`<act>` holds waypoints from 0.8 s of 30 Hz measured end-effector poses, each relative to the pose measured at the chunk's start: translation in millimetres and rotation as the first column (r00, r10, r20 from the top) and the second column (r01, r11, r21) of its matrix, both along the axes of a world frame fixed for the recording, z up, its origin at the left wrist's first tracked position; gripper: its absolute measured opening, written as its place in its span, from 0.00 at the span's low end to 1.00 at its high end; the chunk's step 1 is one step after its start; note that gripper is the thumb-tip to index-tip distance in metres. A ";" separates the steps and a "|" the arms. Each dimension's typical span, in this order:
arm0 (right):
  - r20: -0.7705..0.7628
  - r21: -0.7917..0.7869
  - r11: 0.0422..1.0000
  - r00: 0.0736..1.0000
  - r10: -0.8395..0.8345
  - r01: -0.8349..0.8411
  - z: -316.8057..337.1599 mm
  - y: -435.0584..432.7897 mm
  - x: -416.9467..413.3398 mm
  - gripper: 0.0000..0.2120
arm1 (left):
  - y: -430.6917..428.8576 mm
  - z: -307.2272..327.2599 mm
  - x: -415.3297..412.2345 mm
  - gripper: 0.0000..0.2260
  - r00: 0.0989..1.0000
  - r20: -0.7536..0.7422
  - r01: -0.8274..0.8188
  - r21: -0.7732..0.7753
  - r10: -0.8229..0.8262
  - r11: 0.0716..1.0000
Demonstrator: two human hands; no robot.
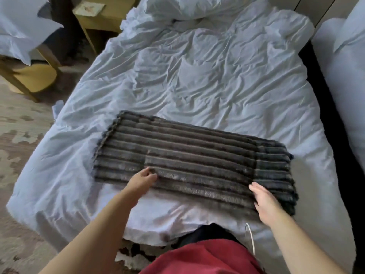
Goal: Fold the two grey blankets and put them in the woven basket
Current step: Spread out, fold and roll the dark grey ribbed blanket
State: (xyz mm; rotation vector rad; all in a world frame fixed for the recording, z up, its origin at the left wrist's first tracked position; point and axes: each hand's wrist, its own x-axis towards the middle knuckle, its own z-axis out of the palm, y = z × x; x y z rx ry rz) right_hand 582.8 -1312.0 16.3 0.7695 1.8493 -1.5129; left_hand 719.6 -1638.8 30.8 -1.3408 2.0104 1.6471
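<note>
One grey ribbed blanket (195,157) lies folded into a long strip across the near end of the bed. My left hand (143,179) rests at its near edge, left of the middle, with fingers curled onto the fabric; whether it pinches the edge is unclear. Flat on the blanket's near right part lies my right hand (263,201), fingers straight. A second blanket and a woven basket do not show.
The bed (207,76) wears a crumpled white sheet, with bunched bedding at its far end. A wooden chair (29,76) and a nightstand (98,18) stand to the left on patterned carpet. Another white bed (347,86) is at the right. A white cable (250,236) hangs near me.
</note>
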 end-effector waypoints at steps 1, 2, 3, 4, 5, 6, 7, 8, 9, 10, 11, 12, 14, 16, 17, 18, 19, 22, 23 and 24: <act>0.029 0.046 0.998 0.999 0.032 -0.034 -12.7 -3.7 -6.8 0.22 | 2.2 -8.9 -2.7 0.23 0.993 0.076 0.089 -0.040 -0.086 0.995; 0.057 0.091 0.995 0.998 0.035 -0.040 -21.2 -7.4 -12.9 0.21 | 3.9 -15.6 -5.9 0.22 0.984 0.132 0.128 -0.073 -0.117 0.989; 0.078 0.144 0.989 0.997 0.029 -0.040 -27.0 -11.4 -19.4 0.19 | 5.2 -20.0 -10.1 0.19 0.982 0.160 0.114 -0.099 -0.097 0.989; 0.096 0.218 0.974 0.995 0.031 -0.052 -28.6 -16.5 -26.9 0.15 | 5.7 -21.6 -15.3 0.15 0.983 0.177 0.075 -0.142 -0.049 0.987; 0.111 0.302 0.951 0.993 0.036 -0.069 -28.3 -22.1 -34.5 0.10 | 5.5 -19.6 -22.1 0.10 0.979 0.201 0.053 -0.212 -0.009 0.976; 0.127 0.388 0.916 0.990 0.057 -0.102 -24.2 -29.6 -42.3 0.06 | 3.8 -16.6 -29.1 0.09 0.974 0.224 0.048 -0.303 0.023 0.952; 0.155 0.477 0.862 0.982 0.112 -0.174 -18.4 -37.9 -49.8 0.07 | 1.3 -14.6 -35.1 0.09 0.971 0.233 0.045 -0.391 0.052 0.919; 0.188 0.565 0.780 0.962 0.196 -0.269 -10.7 -48.3 -56.5 0.10 | -1.6 -12.2 -41.1 0.10 0.974 0.214 0.033 -0.453 0.072 0.891; 0.212 0.642 0.678 0.932 0.292 -0.359 -2.8 -61.7 -62.2 0.13 | -4.7 -9.0 -47.5 0.11 0.981 0.178 0.023 -0.490 0.074 0.871; 0.204 0.698 0.584 0.897 0.393 -0.415 3.9 -78.7 -66.8 0.15 | -9.1 -6.0 -55.5 0.12 0.989 0.134 0.023 -0.521 0.056 0.854; 0.160 0.717 0.540 0.858 0.489 -0.441 9.9 -99.5 -70.1 0.15 | -15.3 -3.5 -65.2 0.14 0.995 0.096 0.037 -0.551 0.019 0.833; 0.090 0.699 0.543 0.811 0.578 -0.465 15.5 -123.8 -71.9 0.16 | -23.4 -2.3 -76.4 0.15 0.997 0.072 0.066 -0.586 -0.029 0.808; -0.058 0.616 0.560 0.677 0.734 -0.554 20.1 -176.4 -71.2 0.19 | -43.6 -4.5 -101.6 0.18 0.985 0.082 0.168 -0.658 -0.151 0.734; -0.196 0.592 0.523 0.519 0.832 -0.614 12.5 -234.3 -70.1 0.22 | -67.6 -15.7 -126.3 0.21 0.952 0.145 0.289 -0.714 -0.269 0.637; -0.238 0.624 0.480 0.435 0.868 -0.617 4.6 -262.3 -70.4 0.24 | -81.6 -25.3 -137.0 0.23 0.930 0.192 0.348 -0.737 -0.313 0.579; -0.232 0.687 0.409 0.352 0.907 -0.601 -6.3 -285.8 -70.7 0.27 | -97.9 -37.9 -144.5 0.24 0.906 0.252 0.405 -0.753 -0.341 0.519; -0.183 0.761 0.322 0.289 0.940 -0.564 -22.4 -302.0 -71.8 0.29 | -115.8 -52.0 -148.1 0.26 0.882 0.319 0.457 -0.755 -0.347 0.470; 0.019 0.880 0.135 0.317 0.948 -0.456 -84.1 -305.7 -79.7 0.35 | -170.4 -97.2 -133.8 0.29 0.828 0.460 0.559 -0.710 -0.321 0.428; 0.056 0.890 0.109 0.344 0.937 -0.443 -103.1 -298.8 -82.5 0.36 | -184.5 -113.2 -126.0 0.30 0.817 0.467 0.576 -0.700 -0.339 0.422; 0.079 0.898 0.086 0.351 0.933 -0.432 -119.7 -293.1 -85.0 0.37 | -194.0 -128.1 -120.3 0.30 0.812 0.451 0.579 -0.698 -0.370 0.422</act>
